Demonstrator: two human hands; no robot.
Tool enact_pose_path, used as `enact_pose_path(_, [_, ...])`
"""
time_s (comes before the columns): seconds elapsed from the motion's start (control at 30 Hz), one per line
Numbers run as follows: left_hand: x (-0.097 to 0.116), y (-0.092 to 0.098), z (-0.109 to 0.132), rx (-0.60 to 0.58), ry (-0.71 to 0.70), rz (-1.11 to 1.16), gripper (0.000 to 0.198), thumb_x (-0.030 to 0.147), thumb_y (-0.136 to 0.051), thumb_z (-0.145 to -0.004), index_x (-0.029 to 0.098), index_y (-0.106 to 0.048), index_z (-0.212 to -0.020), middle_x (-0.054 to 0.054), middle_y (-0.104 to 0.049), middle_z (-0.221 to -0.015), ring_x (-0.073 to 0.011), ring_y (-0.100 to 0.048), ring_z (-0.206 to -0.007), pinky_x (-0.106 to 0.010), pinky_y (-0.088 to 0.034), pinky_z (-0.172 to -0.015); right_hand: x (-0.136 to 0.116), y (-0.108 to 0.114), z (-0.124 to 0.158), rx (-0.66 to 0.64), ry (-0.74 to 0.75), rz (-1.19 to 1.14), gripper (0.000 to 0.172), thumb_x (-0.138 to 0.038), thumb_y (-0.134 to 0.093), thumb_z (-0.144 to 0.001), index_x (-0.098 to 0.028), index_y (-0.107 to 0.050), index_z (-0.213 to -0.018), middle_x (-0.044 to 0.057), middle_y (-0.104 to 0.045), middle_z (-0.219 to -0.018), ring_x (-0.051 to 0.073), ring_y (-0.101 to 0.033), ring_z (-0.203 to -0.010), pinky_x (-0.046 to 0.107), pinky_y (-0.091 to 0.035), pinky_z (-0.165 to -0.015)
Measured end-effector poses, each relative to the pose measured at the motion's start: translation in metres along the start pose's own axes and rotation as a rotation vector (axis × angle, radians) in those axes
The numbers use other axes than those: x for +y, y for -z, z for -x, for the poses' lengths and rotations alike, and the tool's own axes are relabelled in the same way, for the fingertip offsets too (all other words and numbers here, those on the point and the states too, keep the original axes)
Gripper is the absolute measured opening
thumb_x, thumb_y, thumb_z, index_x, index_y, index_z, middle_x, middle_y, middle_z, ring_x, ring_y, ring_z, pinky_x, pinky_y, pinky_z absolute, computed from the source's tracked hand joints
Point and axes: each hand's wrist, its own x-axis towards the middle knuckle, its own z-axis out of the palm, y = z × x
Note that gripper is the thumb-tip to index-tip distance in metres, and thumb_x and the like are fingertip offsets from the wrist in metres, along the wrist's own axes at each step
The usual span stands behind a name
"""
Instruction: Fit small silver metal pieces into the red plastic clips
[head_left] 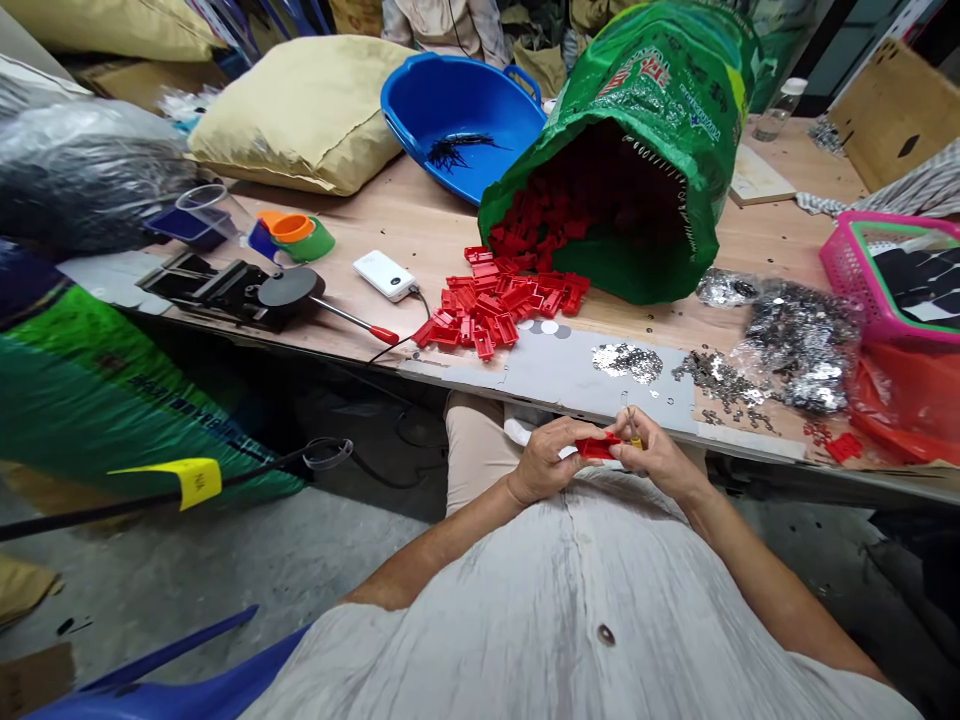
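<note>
Close to my body, just off the table's front edge, my left hand [551,460] is closed around a red plastic part [595,448]. My right hand [658,458] meets it from the other side, its fingers pinching a slim tool [636,441] with a yellow section and a pale, see-through upper part. The tool's exact kind is too small to make out. Beyond my hands lie a heap of similar red plastic parts [487,305], a patch of shiny flat metal pieces [628,362] and a scatter of darker metal pieces [724,378].
A green woven sack [660,110] spills red parts onto the table. Behind it stands a blue basin [480,110]. To the left are a white power bank [385,275] and a black device with a red-tipped lever [352,318]. A pink basket [851,265] stands at right.
</note>
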Motion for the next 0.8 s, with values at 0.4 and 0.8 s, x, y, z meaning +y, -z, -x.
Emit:
enact_pose_path(0.4, [0.008,-0.003,-0.01,0.233,0.694,0.572,0.035,0.028,-0.08,-0.071,0.017,-0.068,-0.102,-0.004,-0.072,-0.095,-0.0157,-0.066,-0.086,-0.026,-0.053,-0.078,-0.005,0.068,-0.019,0.625,0.149,1.144,0.016,-0.033,-0.056,-0.087,-0.021,-0.061,-0.096,0.009,-0.068,-0.099,0.026,-0.061,-0.091,0.039,-0.043,-0.082])
enact_pose_path(0.8, [0.01,-0.002,-0.015,0.299,0.82,0.746,0.049,0.028,-0.082,-0.067,0.018,-0.068,-0.114,-0.002,-0.071,-0.089,-0.013,-0.065,-0.083,-0.025,-0.052,-0.079,-0.001,0.074,-0.03,0.649,0.161,1.321,0.008,-0.03,-0.054,-0.087,-0.022,-0.057,-0.088,0.008,-0.067,-0.092,0.024,-0.06,-0.085,0.035,-0.04,-0.075])
